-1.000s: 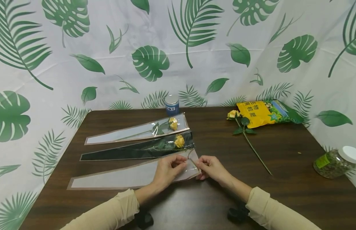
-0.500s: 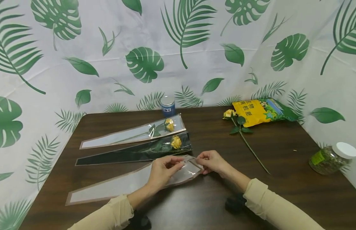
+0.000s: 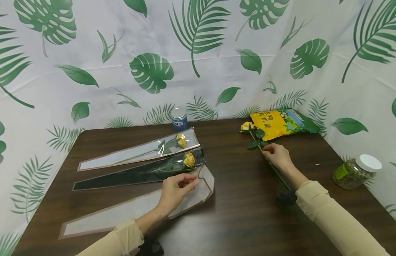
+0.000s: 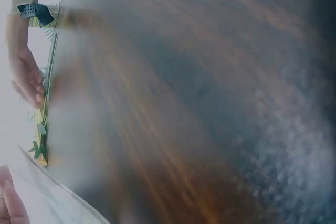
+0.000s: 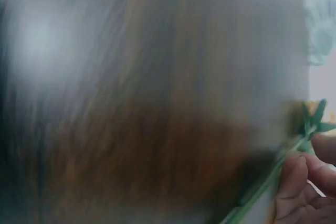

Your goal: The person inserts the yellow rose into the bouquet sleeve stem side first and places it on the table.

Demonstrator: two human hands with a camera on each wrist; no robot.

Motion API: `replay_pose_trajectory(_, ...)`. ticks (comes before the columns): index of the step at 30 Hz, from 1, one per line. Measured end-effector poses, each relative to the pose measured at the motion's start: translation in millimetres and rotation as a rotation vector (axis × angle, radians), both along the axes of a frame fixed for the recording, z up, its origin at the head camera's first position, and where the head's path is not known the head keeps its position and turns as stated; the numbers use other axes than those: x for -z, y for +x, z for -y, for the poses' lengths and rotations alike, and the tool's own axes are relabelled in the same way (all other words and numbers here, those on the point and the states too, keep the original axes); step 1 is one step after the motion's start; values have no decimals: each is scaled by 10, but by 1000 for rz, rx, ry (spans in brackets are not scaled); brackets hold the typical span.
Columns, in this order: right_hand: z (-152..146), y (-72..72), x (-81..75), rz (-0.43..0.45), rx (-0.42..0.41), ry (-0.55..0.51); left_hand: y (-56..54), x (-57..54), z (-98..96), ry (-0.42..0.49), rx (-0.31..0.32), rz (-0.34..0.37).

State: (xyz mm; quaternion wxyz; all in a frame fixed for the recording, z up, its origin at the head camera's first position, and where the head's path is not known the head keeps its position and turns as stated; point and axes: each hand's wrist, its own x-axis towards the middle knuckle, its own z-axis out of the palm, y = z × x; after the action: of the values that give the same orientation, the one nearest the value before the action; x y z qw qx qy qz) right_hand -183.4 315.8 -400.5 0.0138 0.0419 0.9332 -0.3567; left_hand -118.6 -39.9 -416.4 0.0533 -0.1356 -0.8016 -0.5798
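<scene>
My left hand (image 3: 175, 192) pinches the opening edge of a white, clear-fronted flower sleeve (image 3: 143, 202), its mouth lifted and parted on the right. In the left wrist view, the sleeve's film (image 4: 58, 192) stretches from the fingers at the lower left corner. Over on the right, my right hand (image 3: 277, 156) pinches the stem of a yellow rose (image 3: 247, 127) just below its leaves. The right wrist view shows the green stem (image 5: 262, 184) between thumb and fingers. The rose still lies by the yellow bag.
Behind the white sleeve lie a black sleeve (image 3: 114, 177) and another white sleeve (image 3: 105, 160), each with a yellow rose. A blue can (image 3: 179, 120) stands at the back edge. A yellow bag (image 3: 271, 124) and a white-lidded jar (image 3: 352, 174) are on the right.
My right hand has let go of the sleeve's edge and moved right to the rose stem. The left hand keeps its hold, and the sleeve's mouth now stands wider. The head view has shifted right.
</scene>
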Motion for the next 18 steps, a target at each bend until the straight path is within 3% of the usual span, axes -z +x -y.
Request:
replay_pose_trajectory(5,-5,-119,46,79,-53,87,6,21,4,-12,10,-14)
replay_pose_trajectory(8,88,-196,47,144,-61,31,5,32,14,-16,5,-15)
replay_pose_trajectory(11,192,-224,42,279,-48,-201,4,36,23,-19,0,-11)
replay_pose_trajectory(14,329,-179,26,366,-12,-533,1,24,32,-25,-6,-8)
replay_pose_trajectory(16,449,-124,-15,345,21,-756,-11,9,33,-30,-8,-14)
replay_pose_trajectory(18,583,-64,-95,268,38,-946,-30,-14,27,-41,-10,-24)
